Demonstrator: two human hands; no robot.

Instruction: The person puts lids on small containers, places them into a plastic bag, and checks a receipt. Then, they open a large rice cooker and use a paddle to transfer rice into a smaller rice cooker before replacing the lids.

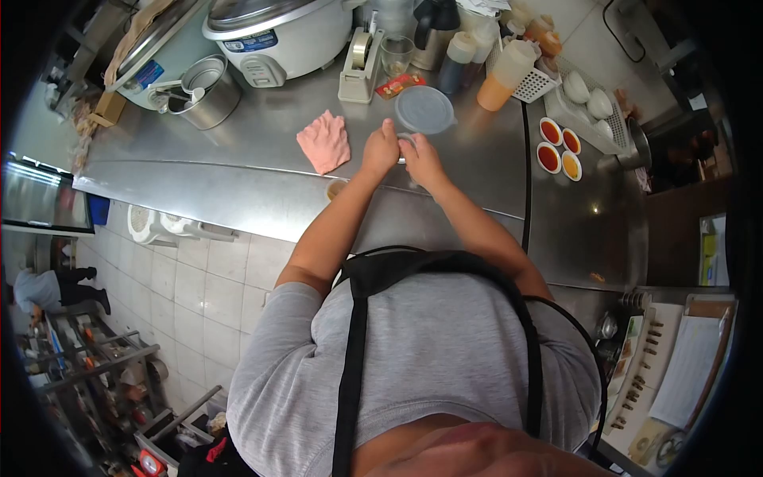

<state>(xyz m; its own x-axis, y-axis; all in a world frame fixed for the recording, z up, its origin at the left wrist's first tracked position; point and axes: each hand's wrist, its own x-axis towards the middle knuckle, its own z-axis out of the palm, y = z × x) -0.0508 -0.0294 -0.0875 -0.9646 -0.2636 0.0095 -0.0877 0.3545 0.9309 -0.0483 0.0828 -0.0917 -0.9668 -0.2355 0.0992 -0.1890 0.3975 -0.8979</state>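
Over the steel counter (270, 151), my left hand (381, 151) and my right hand (422, 161) meet with fingers closed around a small, pale, round-rimmed container (406, 138). Its lower part is mostly hidden by my fingers. Just beyond the hands lies a round translucent plastic lid (425, 109). A crumpled pink cloth (324, 141) rests to the left of my left hand. Near the counter's front edge, beside my left forearm, stands a small cup with yellowish contents (335, 189).
Behind are a rice cooker (278, 40), a tape dispenser (361, 67), a glass (396, 56), a red packet (400, 85) and sauce bottles (507, 78). A metal pot (208, 99) stands left. Several sauce dishes (548, 157) sit right. Another person (52, 290) is far left.
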